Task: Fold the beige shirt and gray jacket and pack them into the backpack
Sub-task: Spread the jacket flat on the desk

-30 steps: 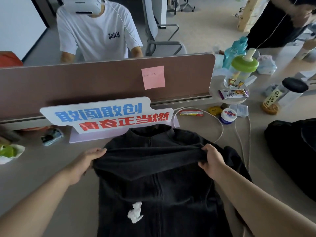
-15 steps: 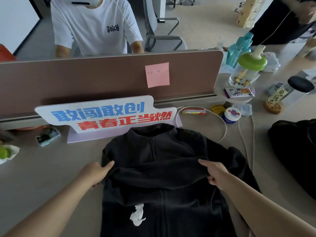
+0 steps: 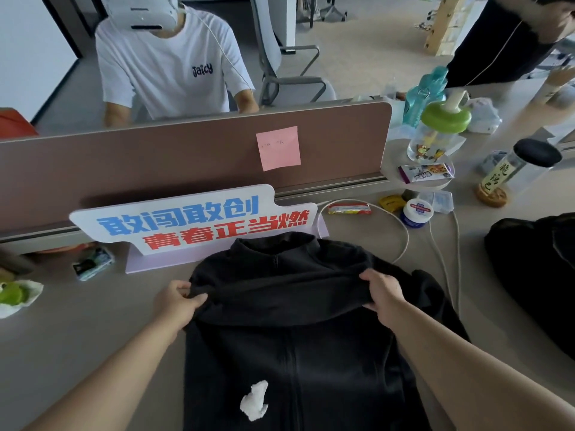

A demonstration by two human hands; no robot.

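A dark gray zip jacket [image 3: 295, 353] lies front up on a desk [image 3: 77, 337], its collar just in front of a slogan sign [image 3: 199, 219]. Nearer the viewer than the sign, the left hand [image 3: 179, 301] and right hand [image 3: 384, 298] each clutch one end of a fold of jacket fabric stretched across the chest. A black backpack [image 3: 535, 275] sits well to the right of the sign. A crumpled white tissue [image 3: 253, 402] rests on the jacket's end farthest from the sign.

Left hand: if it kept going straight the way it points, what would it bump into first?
The left hand pinches the gray jacket; pushed onward it would cross the chest and probably reach the slogan sign behind the collar, though depth is unclear.
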